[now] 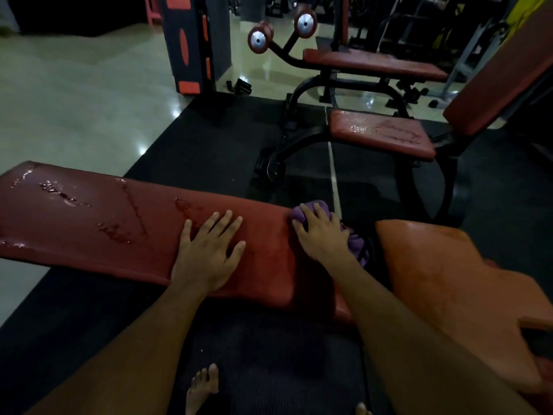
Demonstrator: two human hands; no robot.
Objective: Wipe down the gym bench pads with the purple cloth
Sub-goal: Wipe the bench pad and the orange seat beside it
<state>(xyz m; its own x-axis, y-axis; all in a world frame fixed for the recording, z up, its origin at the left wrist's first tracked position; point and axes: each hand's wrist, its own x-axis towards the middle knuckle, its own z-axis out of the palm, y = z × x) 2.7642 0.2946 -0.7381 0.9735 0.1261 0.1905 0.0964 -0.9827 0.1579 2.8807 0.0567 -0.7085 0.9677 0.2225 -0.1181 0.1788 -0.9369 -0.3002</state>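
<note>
Left hand (209,253) flat, fingers straight, on the pad (119,229) to steady you | right hand (321,232) grips the cloth (356,242) at the pad's right end | wet streaks lie left, so wipe leftward.

Black rubber floor mat (209,139), bare feet (202,387)

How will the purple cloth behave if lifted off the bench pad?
The bunched purple cloth under the right hand probably droops, soft and light. The long red vinyl bench pad shows wet streaks, so it may be damp.
</note>
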